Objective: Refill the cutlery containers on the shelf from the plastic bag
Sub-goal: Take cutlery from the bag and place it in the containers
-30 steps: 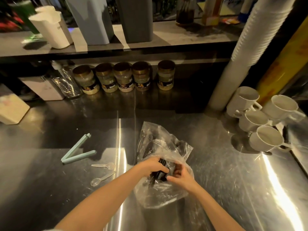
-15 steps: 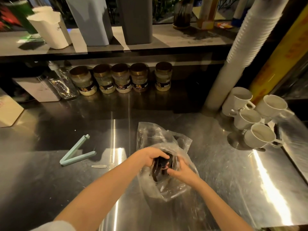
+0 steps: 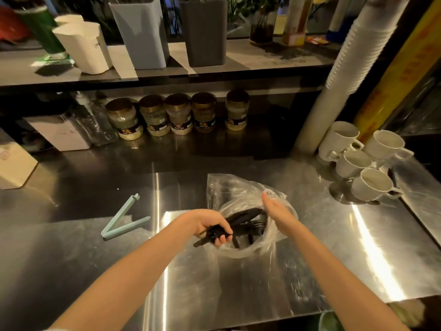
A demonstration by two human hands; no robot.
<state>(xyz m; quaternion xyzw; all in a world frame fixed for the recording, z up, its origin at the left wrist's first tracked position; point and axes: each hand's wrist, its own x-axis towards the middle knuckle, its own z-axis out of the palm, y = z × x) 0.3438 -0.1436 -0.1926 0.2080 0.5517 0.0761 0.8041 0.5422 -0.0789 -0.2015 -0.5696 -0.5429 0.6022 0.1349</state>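
A clear plastic bag [image 3: 229, 187] lies open on the steel counter [image 3: 334, 247], with black plastic cutlery [image 3: 248, 217] showing in its mouth. My left hand [image 3: 210, 225] grips a bundle of that black cutlery at the bag's opening, handles sticking out toward me. My right hand [image 3: 278, 211] hovers over the bag's right rim with fingers straight, holding nothing. On the shelf [image 3: 274, 60] above stand a white container [image 3: 83, 46], a pale blue container [image 3: 143, 32] and a dark grey container [image 3: 205, 29].
A mint bag clip [image 3: 121, 219] lies open left of the bag. Several spice jars [image 3: 179, 114] line the back under the shelf. White mugs [image 3: 367, 163] crowd the right side beside a tall stack of white cups [image 3: 353, 56]. A white box [image 3: 59, 132] sits at back left.
My left hand has drawn the black cutlery bundle out toward me. My right hand has let go of the bag, opened and lifted above the rim. The view tilted slightly upward.
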